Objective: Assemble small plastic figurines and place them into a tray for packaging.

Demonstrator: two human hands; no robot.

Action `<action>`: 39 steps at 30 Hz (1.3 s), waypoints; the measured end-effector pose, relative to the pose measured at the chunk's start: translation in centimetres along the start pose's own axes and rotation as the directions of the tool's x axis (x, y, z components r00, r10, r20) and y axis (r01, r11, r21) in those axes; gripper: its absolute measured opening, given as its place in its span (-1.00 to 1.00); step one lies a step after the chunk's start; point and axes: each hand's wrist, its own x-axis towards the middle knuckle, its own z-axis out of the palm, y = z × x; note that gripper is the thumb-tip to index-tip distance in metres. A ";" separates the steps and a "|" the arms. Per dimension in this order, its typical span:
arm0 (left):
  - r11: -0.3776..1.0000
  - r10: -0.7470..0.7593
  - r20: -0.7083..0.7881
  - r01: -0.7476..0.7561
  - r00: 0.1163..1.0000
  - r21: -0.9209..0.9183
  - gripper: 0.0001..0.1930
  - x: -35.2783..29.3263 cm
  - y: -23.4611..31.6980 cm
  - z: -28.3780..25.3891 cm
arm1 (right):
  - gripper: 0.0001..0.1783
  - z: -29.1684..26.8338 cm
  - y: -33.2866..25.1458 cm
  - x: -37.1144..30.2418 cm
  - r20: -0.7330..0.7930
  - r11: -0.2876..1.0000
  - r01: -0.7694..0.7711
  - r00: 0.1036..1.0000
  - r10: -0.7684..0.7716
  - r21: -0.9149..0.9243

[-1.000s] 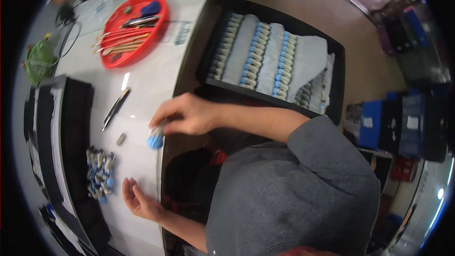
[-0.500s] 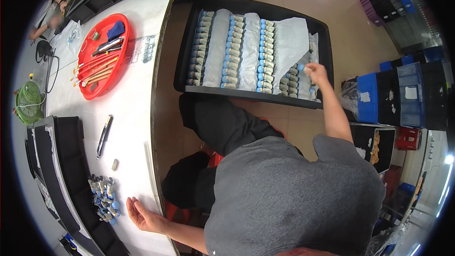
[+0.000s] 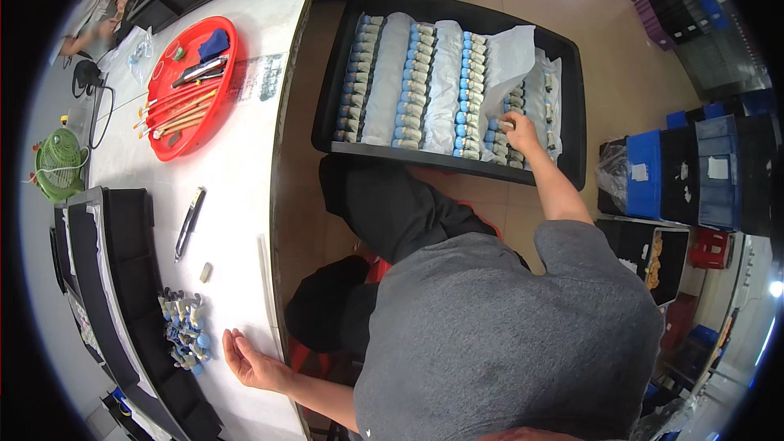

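My right hand (image 3: pixel 524 132) is over the right part of a large black tray (image 3: pixel 575 106), its fingers pinching a small blue-and-white figurine (image 3: pixel 495 125). Rows of similar figurines (image 3: pixel 416 73) lie in the tray, separated by strips of white paper (image 3: pixel 447 86). A lifted flap of paper (image 3: pixel 512 61) hangs just beyond this hand. At the table's near edge my left hand (image 3: pixel 257 369) rests palm up, fingers loosely curled and apart, with nothing seen in it. Beside it is a loose pile of blue-and-white figurines (image 3: pixel 188 331).
On the white table (image 3: pixel 233 237) are a red tray (image 3: pixel 227 82) of brushes, a utility knife (image 3: pixel 190 223), a small greyish block (image 3: pixel 206 272) and a black compartment tray (image 3: pixel 135 278). A green fan (image 3: pixel 59 165) and another person (image 3: pixel 94 20) are farther left. Blue bins (image 3: pixel 643 175) stand right.
My right hand has moved left and slightly nearer with the figurine, down to the row beside the paper flap. My left hand stays by the pile. The view has shifted a little.
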 end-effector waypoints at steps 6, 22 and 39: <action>1.000 0.002 0.008 -0.002 1.000 0.001 -0.78 -0.3 -0.2 0.5 | -0.76 -0.4 0.1 -0.3 -0.039 0.991 0.067 0.997 -0.072 -0.117; 1.000 0.024 -0.081 -0.023 0.996 0.017 -0.85 -0.2 0.6 -1.8 | -0.54 3.7 6.8 6.0 0.371 0.899 0.381 0.884 -0.285 -0.215; 0.994 0.105 -0.031 -0.106 0.994 -0.038 -0.86 -0.1 1.6 0.0 | -0.54 23.0 -19.5 13.4 0.523 0.711 0.701 0.625 -0.580 -0.049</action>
